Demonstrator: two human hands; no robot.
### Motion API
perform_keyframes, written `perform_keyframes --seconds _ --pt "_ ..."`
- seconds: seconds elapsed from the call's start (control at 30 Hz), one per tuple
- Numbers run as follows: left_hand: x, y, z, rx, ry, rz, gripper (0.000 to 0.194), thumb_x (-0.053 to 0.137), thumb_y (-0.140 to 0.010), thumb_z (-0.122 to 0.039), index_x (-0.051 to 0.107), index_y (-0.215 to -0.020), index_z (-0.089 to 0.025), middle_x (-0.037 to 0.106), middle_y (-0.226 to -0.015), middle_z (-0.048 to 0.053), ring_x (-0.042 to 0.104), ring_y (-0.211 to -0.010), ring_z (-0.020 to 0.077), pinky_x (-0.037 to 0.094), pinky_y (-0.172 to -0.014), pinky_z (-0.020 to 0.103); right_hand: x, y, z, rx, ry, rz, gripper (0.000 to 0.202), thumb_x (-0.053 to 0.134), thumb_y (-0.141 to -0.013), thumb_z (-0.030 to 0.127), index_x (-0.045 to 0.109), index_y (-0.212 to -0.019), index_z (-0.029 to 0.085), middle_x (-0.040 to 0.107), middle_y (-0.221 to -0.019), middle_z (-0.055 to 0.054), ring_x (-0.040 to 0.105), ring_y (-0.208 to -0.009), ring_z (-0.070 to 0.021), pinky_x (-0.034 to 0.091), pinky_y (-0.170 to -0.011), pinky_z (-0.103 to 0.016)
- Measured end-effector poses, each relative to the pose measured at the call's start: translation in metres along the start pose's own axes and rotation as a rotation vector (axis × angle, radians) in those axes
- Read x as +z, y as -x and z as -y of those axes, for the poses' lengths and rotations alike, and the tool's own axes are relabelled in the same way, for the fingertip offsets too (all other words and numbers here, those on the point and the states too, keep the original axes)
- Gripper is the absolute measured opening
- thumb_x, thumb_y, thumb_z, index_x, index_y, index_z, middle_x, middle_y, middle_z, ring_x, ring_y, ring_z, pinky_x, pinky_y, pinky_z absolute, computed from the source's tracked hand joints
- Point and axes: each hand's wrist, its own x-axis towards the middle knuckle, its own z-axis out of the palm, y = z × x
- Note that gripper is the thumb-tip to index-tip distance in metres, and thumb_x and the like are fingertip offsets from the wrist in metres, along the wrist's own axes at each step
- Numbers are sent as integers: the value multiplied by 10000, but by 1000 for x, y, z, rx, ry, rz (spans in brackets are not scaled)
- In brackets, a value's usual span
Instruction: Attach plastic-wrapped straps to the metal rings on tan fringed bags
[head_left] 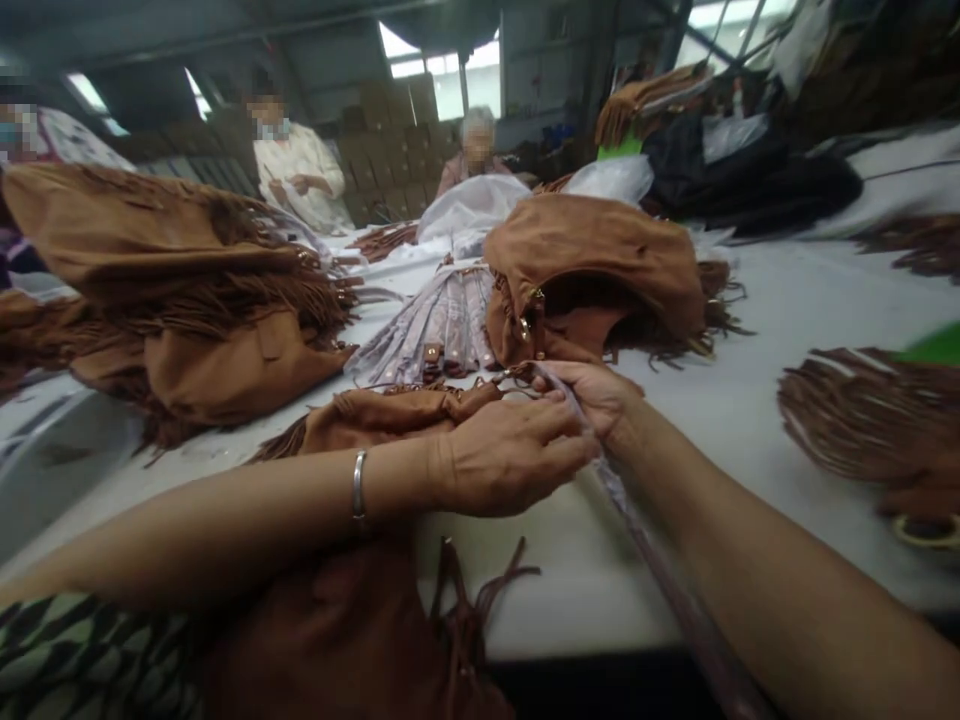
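Observation:
My left hand (510, 455) reaches across with its fingers closed on a long strap (643, 535) in clear plastic wrap. Beside it, my right hand (604, 400) pinches the same strap near its upper end, by a small metal clasp (511, 372). From my hands the strap runs down to the lower right. A tan fringed bag (375, 412) lies on the table behind my left wrist. Below my left forearm hangs brown leather-like material (337, 630), with thin tassels (469, 610) near the table edge. My left fingers partly hide the grip.
A tan bag (600, 235) stands ahead, beside a fan of wrapped straps (442, 320). Fringed bags (165, 250) are piled at left. Brown fringe (855, 415) lies at right on the white table (757, 300). Several people stand or sit beyond, one in a light top (300, 165).

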Motion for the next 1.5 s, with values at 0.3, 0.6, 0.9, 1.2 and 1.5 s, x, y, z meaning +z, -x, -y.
perform_keyframes --seconds 0.3,0.6,0.9,1.2,1.5 --pt "21 -39 -45 292 51 294 181 422 -891 -143 580 -981 -143 575 -937 61 503 -619 141 356 -521 303 10 10 3 -64 176 -148 161 506 -944 231 568 -849 116 536 -649 45 440 -431 -33 365 -372 -137" --pt "-29 13 17 -440 1123 176 195 555 -873 -322 536 -909 -132 530 -800 9 525 -719 103 464 -697 243 14 22 6 -447 543 -192 142 696 -769 180 612 -659 152 607 -658 14 567 -621 -123 469 -589 -235" --pt "-16 34 38 -653 1668 -14 475 786 -638 -496 604 -883 -133 556 -781 6 558 -655 100 475 -654 244 45 66 20 -717 221 225 419 607 -805 495 608 -1184 318 555 -1321 -25 482 -1235 -227 429 -993 -383" --pt "25 30 29 -643 1998 -27 437 813 -634 -411 586 -909 -158 570 -792 2 558 -688 101 478 -666 247 55 69 2 -536 223 276 376 791 -664 418 674 -993 277 657 -863 -34 631 -858 -217 518 -753 -325" --pt "-24 33 31 -876 1004 -434 331 556 -839 -467 540 -819 -137 502 -705 -25 458 -627 81 366 -582 205 59 50 -7 -623 698 83 225 751 -722 363 620 -698 182 464 -562 41 377 -487 -81 295 -444 -203"
